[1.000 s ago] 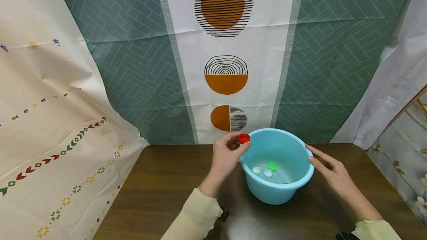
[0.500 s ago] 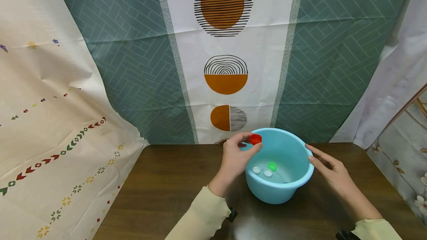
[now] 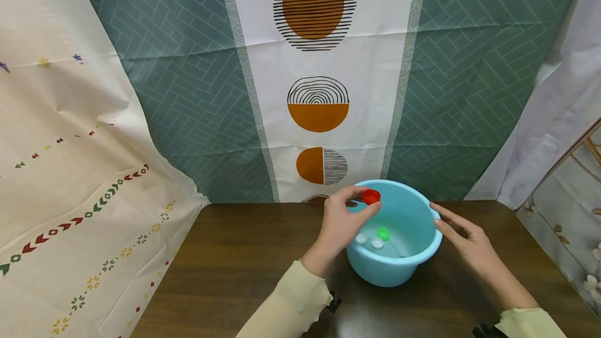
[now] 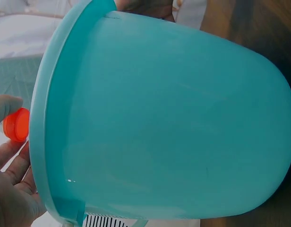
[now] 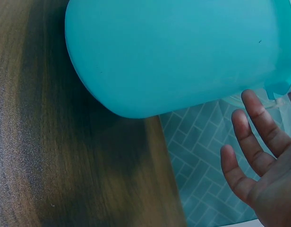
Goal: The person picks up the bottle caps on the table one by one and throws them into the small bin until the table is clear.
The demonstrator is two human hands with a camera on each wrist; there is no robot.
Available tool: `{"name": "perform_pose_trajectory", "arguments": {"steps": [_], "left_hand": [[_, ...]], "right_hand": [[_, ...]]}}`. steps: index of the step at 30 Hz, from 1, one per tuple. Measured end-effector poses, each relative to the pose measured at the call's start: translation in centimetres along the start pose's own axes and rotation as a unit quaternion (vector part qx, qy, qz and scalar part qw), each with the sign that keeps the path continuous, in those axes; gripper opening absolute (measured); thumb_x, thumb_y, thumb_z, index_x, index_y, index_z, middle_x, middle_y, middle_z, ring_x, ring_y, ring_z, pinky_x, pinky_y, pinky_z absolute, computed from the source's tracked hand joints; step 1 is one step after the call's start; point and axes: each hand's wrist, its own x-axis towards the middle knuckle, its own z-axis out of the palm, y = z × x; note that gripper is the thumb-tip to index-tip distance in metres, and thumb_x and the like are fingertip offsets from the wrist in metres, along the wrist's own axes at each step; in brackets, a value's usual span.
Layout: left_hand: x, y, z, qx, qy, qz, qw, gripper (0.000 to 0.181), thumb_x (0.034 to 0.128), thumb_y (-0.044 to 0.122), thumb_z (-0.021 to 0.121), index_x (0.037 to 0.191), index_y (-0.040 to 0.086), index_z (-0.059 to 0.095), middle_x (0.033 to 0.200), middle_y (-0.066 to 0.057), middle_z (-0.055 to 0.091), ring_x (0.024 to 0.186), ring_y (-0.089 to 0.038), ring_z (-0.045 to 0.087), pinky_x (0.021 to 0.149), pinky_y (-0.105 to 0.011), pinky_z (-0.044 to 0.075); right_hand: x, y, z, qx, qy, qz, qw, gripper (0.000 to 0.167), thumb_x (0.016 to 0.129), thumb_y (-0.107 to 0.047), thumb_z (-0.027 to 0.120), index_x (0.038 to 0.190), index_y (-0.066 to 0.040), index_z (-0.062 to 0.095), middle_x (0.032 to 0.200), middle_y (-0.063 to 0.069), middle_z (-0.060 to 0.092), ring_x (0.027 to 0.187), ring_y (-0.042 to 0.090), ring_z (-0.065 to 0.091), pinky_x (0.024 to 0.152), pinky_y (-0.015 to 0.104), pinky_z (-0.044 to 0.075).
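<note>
In the head view my left hand (image 3: 345, 220) pinches a red bottle cap (image 3: 372, 196) between thumb and fingers, above the left side of a light blue plastic basin (image 3: 382, 270). The left wrist view shows the cap (image 4: 16, 125) just beyond the basin's rim (image 4: 39, 118). Inside the basin lie a green cap (image 3: 383, 234) and two whitish caps, one clear (image 3: 377, 243). My right hand (image 3: 469, 241) rests its thumb and index fingertip on the basin's right rim. Its other fingers (image 5: 259, 118) are spread loosely beside the outer wall.
The basin stands on a dark brown wooden table (image 3: 244, 265). A patterned green and white cloth (image 3: 366, 93) hangs behind the table's far edge. Pale printed cloth (image 3: 94, 197) drapes at the left, and floral fabric (image 3: 563, 223) is at the right.
My left hand has moved right with the red bottle cap, from beside the basin's left rim to over its opening. The right hand stays on the rim.
</note>
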Motion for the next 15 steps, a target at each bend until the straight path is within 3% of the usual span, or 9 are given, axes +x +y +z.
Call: {"name": "perform_pose_trajectory", "arguments": {"steps": [7, 15], "left_hand": [[0.01, 0.26, 0.16, 0.006, 0.0, -0.002, 1.0, 0.029, 0.0833, 0.037, 0.078, 0.108, 0.025, 0.073, 0.095, 0.018, 0.066, 0.093, -0.009, 0.061, 0.078, -0.028, 0.052], [-0.11, 0.36, 0.01, 0.016, -0.009, -0.02, 0.9996, 0.044, 0.0802, 0.045, 0.079, 0.12, 0.031, 0.07, 0.111, 0.021, 0.064, 0.104, -0.003, 0.055, 0.084, -0.031, 0.049]], "right_hand": [[-0.02, 0.05, 0.06, 0.0, 0.002, -0.002, 1.0, 0.047, 0.102, -0.028, 0.054, 0.147, -0.02, 0.047, 0.135, 0.001, 0.058, 0.107, -0.002, 0.059, 0.079, 0.019, 0.052], [-0.04, -0.01, 0.07, -0.005, 0.005, -0.002, 1.0, 0.047, 0.102, -0.028, 0.055, 0.147, -0.021, 0.047, 0.137, 0.002, 0.056, 0.108, -0.003, 0.057, 0.079, 0.018, 0.052]]}}
